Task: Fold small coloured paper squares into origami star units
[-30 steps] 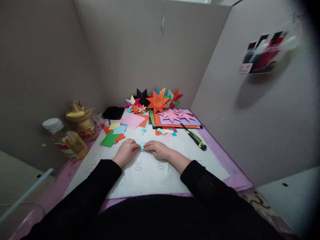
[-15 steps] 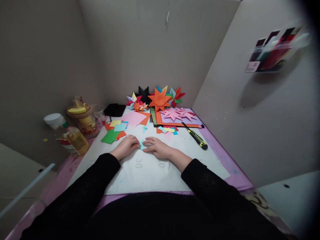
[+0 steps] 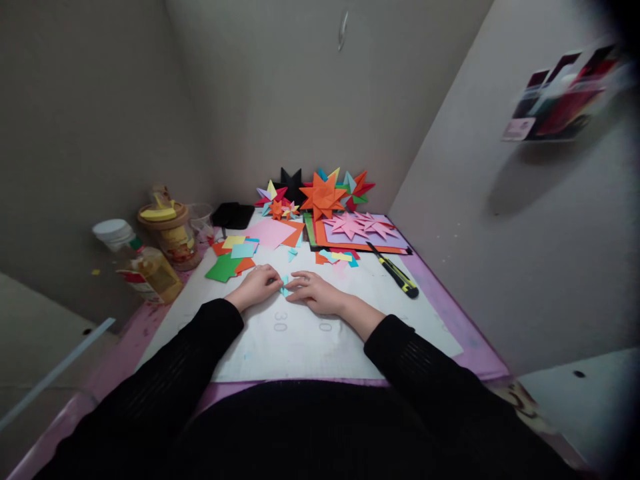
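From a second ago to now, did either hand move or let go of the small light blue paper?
No clear change. The left hand and right hand still pinch the light blue paper between their fingertips on the white mat. Only the camera shifted slightly.

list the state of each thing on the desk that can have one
light blue paper piece: folded small, flat on the white mat, pinched between both hands
left hand: fingers on the paper
right hand: fingers on the paper
utility knife: lying flat, untouched
orange star: fully folded
oil bottle: lying tilted
jar: upright
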`<state>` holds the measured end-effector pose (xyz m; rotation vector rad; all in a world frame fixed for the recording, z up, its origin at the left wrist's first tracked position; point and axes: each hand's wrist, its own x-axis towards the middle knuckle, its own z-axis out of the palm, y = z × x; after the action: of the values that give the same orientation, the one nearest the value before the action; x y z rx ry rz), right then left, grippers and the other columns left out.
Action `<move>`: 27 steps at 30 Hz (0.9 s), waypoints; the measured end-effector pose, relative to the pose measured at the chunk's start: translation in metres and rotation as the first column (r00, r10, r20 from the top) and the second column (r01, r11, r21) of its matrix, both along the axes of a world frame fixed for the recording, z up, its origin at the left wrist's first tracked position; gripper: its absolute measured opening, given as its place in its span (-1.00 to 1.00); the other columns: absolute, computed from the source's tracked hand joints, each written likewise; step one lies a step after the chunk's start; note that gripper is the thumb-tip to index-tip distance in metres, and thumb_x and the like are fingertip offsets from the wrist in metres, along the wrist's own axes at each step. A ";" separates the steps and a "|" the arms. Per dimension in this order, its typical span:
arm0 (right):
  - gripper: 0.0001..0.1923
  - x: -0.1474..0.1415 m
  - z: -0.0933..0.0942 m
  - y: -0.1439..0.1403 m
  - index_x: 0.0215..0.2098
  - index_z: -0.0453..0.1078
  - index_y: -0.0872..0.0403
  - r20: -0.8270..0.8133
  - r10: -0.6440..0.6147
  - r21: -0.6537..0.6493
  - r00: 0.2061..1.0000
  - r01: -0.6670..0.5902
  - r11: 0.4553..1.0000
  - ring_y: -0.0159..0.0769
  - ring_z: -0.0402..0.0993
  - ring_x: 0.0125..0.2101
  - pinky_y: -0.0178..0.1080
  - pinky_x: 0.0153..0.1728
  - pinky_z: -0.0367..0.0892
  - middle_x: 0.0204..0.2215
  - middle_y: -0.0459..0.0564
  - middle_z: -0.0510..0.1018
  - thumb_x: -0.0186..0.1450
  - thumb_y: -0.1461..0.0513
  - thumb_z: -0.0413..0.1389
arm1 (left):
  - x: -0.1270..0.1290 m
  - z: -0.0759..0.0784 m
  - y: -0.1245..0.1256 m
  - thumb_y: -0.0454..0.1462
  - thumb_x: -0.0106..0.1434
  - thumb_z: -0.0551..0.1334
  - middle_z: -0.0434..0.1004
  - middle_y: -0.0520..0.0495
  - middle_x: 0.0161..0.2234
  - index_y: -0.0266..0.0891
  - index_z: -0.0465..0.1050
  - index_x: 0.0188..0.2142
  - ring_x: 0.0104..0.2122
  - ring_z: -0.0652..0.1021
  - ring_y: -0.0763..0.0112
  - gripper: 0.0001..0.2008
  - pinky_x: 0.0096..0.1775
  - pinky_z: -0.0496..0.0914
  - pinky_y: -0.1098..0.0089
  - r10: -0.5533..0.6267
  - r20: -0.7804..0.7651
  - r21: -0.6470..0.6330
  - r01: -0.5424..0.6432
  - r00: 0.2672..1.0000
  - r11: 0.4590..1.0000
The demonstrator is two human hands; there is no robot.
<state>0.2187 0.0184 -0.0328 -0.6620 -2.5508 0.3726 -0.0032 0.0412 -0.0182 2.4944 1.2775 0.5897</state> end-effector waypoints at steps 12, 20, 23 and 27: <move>-0.57 -0.003 0.002 0.000 -0.02 0.37 -0.03 0.003 -0.018 -0.031 1.000 0.018 0.999 -0.22 0.22 0.03 -0.06 0.06 0.11 -0.11 -0.04 0.50 0.19 0.43 0.02 | 0.008 0.002 -0.004 -0.17 0.18 0.07 0.47 -0.09 -0.33 -0.23 0.49 -0.39 -0.31 0.44 0.32 -0.74 -0.20 0.26 0.35 0.092 -0.093 0.008 -0.092 0.991 0.996; -0.74 -0.003 -0.003 0.003 -0.15 0.46 -0.08 -0.015 0.017 0.001 1.000 -0.017 1.000 -0.24 0.28 -0.02 -0.06 0.02 0.14 -0.12 -0.05 0.52 0.27 0.31 0.04 | 0.011 0.001 -0.005 -0.18 0.16 0.09 0.48 -0.09 -0.33 -0.21 0.50 -0.40 -0.32 0.44 0.31 -0.76 -0.22 0.25 0.35 0.139 -0.092 0.024 -0.137 0.986 0.990; -0.75 -0.003 -0.003 0.005 -0.16 0.47 -0.06 -0.026 0.033 -0.012 0.999 -0.033 0.999 -0.25 0.31 -0.04 -0.06 0.01 0.17 -0.13 -0.03 0.52 0.27 0.32 0.03 | 0.011 0.000 -0.004 -0.18 0.15 0.10 0.48 -0.09 -0.33 -0.21 0.50 -0.40 -0.32 0.44 0.31 -0.77 -0.21 0.26 0.34 0.152 -0.089 0.028 -0.150 0.984 0.988; -0.68 -0.004 -0.003 0.005 -0.08 0.43 -0.01 -0.053 0.036 -0.050 0.998 -0.038 0.998 -0.28 0.31 -0.05 -0.10 0.01 0.19 -0.12 0.01 0.51 0.25 0.37 0.01 | 0.012 0.000 -0.005 -0.19 0.15 0.10 0.48 -0.10 -0.33 -0.21 0.50 -0.40 -0.32 0.44 0.30 -0.77 -0.22 0.26 0.34 0.165 -0.103 0.037 -0.162 0.981 0.986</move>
<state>0.2146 0.0233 -0.0360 -0.6161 -2.5142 0.4623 0.0085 0.0364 -0.0185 2.4892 1.5349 0.5208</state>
